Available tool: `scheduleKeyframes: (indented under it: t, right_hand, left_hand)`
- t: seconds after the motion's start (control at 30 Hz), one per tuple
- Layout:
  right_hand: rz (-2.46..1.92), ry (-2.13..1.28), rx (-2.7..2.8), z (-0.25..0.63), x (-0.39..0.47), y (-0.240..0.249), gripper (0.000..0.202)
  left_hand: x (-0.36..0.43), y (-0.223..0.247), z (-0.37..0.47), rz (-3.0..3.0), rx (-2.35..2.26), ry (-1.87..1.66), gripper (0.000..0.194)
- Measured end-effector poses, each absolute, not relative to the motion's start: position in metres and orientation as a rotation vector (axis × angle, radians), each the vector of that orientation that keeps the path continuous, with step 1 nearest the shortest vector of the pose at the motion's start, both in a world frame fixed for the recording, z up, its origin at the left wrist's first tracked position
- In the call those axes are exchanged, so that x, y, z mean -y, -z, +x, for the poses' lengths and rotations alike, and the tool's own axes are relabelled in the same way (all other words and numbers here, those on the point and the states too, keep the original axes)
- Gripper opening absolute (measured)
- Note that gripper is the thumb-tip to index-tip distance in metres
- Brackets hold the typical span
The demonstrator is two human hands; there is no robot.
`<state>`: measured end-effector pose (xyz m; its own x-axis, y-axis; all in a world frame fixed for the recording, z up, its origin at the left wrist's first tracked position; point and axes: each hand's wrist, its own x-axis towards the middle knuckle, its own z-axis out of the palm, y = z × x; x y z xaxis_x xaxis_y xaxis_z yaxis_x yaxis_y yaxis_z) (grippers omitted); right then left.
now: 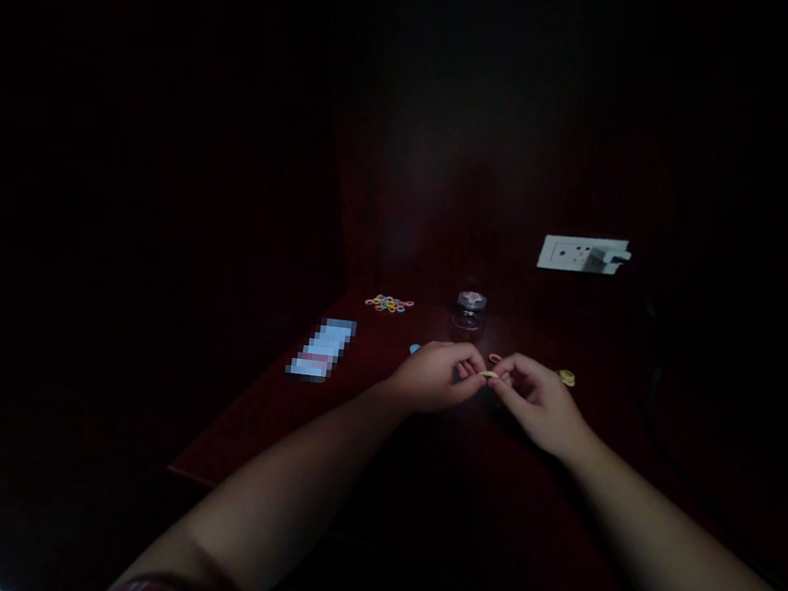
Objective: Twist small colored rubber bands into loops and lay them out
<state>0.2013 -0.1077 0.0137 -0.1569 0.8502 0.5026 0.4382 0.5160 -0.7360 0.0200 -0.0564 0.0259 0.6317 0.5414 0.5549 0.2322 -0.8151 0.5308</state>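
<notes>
Between the fingertips of both hands is a small yellow band [488, 375]. My left hand [438, 376] pinches its left end, and my right hand [537, 399] pinches the right end. A pink band [495, 358] lies just behind my right fingertips. Beside my right hand rests a group of yellow bands [566, 378]. Something light blue [414, 349] shows partly behind my left hand. Farther back on the left is a pile of mixed-colour bands [389, 304]. A clear round jar [470, 311] stands behind my hands.
The dark red table [242, 439] has its left edge running toward the front. A blurred, bright phone-like rectangle [322, 350] lies on its left part. On the back wall is a white socket plate [561, 253] with a plug [608, 255] and a dark cable.
</notes>
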Motion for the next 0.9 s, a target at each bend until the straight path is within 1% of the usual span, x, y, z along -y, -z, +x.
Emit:
scheduleKeyframes:
  t: [0.53, 0.9]
  right_hand:
    - [-1.153, -0.410, 1.857, 0.2044, 0.1082, -0.0141, 0.011]
    - [-1.346, -0.229, 1.705, 0.2087, 0.1024, -0.0131, 0.014]
  left_hand:
    - [0.0601, -0.0307, 0.0191, 2.530, -0.659, -0.932, 0.014]
    - [0.0597, -0.0314, 0.0199, 2.509, -0.656, -0.844, 0.014]
